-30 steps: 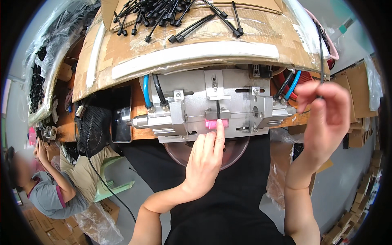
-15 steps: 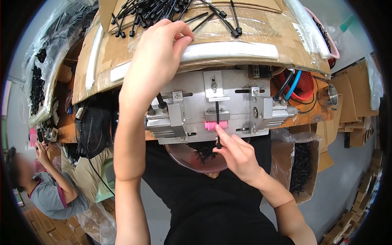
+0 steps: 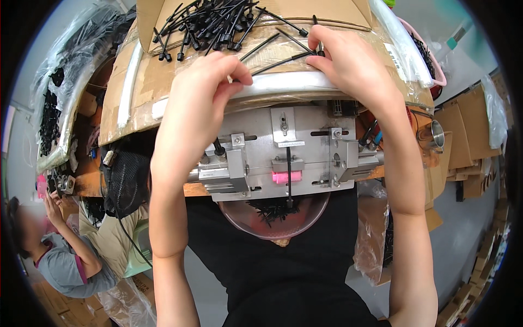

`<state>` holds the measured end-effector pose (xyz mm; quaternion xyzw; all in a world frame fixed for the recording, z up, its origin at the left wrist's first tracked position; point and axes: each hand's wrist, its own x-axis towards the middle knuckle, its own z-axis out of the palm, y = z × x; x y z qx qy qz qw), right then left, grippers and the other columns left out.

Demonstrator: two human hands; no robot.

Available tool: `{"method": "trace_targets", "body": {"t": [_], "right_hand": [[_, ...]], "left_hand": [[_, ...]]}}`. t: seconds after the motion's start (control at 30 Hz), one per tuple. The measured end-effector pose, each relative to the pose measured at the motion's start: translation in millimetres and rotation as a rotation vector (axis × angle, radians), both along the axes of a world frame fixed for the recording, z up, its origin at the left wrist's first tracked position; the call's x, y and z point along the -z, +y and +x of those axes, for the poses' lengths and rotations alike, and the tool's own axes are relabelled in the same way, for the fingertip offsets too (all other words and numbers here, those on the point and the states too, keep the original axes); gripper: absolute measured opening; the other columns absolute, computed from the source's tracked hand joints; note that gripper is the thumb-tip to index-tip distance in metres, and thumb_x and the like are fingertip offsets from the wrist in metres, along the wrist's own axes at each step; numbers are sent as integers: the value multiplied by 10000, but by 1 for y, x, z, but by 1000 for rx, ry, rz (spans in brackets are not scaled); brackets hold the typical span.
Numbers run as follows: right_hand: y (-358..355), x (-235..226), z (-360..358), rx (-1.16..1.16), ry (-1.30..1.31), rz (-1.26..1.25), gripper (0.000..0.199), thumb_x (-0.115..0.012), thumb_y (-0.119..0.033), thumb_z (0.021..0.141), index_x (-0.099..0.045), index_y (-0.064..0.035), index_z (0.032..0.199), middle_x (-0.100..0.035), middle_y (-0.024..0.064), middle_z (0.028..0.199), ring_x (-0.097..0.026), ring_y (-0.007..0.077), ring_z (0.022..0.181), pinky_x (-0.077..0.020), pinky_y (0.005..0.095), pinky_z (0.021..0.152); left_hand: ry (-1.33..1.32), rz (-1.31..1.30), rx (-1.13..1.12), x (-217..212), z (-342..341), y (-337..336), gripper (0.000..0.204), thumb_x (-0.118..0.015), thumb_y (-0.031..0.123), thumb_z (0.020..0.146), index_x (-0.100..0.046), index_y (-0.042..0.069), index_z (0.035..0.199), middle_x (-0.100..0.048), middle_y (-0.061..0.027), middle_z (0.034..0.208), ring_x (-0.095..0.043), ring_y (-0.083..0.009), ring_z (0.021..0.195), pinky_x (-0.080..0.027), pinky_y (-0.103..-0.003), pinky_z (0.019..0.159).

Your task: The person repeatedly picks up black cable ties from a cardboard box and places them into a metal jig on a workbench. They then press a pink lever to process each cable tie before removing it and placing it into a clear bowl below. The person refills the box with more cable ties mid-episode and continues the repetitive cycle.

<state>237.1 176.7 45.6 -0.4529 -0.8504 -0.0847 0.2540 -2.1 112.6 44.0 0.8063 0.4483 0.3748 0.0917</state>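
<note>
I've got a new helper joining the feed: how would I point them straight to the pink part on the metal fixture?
Start at the grey metal fixture below the cardboard tray's edge, between the two forearms. Drop down its middle to the small glowing pink block, just above the clear round bowl of black pieces. It is the only bright-coloured part on the bare metal, and a black cable tie stands upright across it.

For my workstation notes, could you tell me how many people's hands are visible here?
3: left hand and right hand on the cardboard tray; a co-worker's hand far left. Their other hand may be hidden.
</note>
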Motion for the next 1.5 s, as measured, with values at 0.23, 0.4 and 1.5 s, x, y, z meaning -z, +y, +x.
{"method": "trace_targets", "body": {"t": [0.23,0.4,1.5], "right_hand": [[-23,-33,-2,139,289,-348,294,-577,-97,920,-567,10,1194,-608,69,744,-563,119,662,-444,255,592],[-39,-28,45,-355,1072,-488,284,-560,-151,982,-582,-8,1226,-587,82,880,-522,157,758,-420,274,685],[-180,89,-12,-240,419,-355,626,-778,-99,756,-530,24,1318,-557,94,756,-546,231,667,-475,362,610]], "left_hand": [[-144,164,-221,45,11,-88,244,-719,-58,725,-661,41,940,-576,-116,936,-593,-265,876,-502,-354,735],[-99,-44,-153,90,51,-154,633,-756,-134,631,-614,35,1225,-590,-131,978,-573,-271,897,-496,-352,786],[57,-6,-95,11,-4,-33,348,-653,-64,767,-660,42,1099,-592,-73,905,-525,-181,780,-449,-298,766]]}}
